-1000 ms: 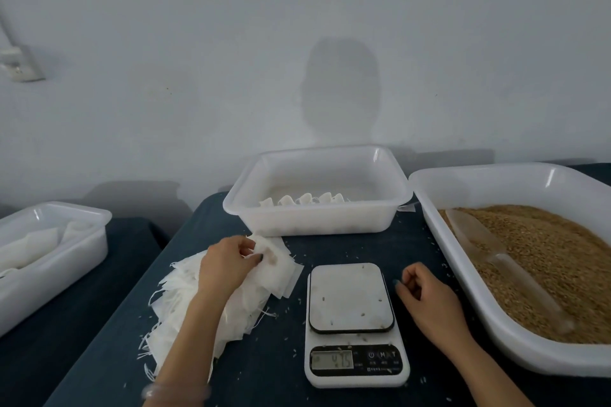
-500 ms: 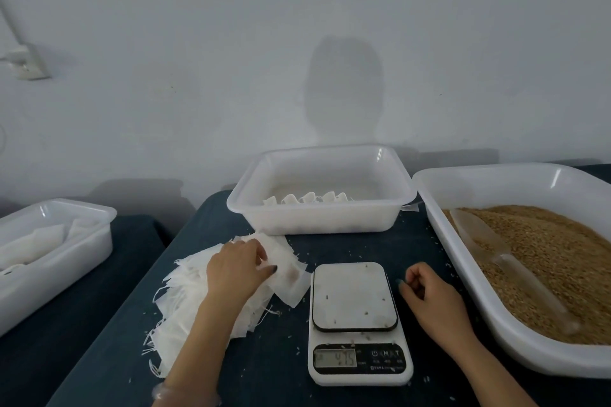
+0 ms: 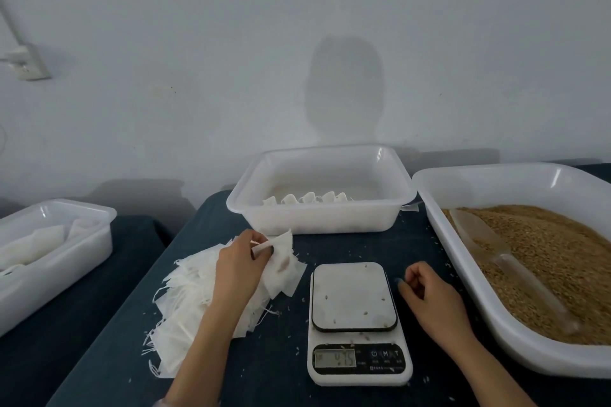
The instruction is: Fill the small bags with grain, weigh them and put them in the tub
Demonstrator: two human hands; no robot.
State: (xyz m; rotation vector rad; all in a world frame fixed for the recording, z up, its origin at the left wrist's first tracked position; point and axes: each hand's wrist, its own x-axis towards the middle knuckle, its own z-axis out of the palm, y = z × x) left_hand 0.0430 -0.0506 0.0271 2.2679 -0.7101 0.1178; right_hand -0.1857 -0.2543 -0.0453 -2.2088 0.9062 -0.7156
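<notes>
Left hand (image 3: pixel 239 269): thumb and fingers (image 3: pixel 261 243) are pinched on the edge of one empty small bag (image 3: pixel 284 243). The bag is held at the far end of the pile of empty bags (image 3: pixel 188 304), just in front of the tub (image 3: pixel 324 225). Whether it hangs clear of the bags beneath cannot be told.

Right hand (image 3: pixel 436 301): rests on the dark surface (image 3: pixel 347 241) just right of the scale (image 3: pixel 355 297), fingers curled in toward the palm. Nothing is seen in its grasp.

Scale: stands between the two hands, display lit. A few loose grains lie on its plate.

Tub: at the far side of the surface, behind the scale. A row of filled bags (image 3: pixel 309 198) stands along its near wall.

Large tray (image 3: pixel 529 357): at the right, holding brown grain (image 3: pixel 555 261). A clear scoop (image 3: pixel 496 251) lies on the grain.

Second tub (image 3: pixel 49 277): well apart at the left, holding white material.
</notes>
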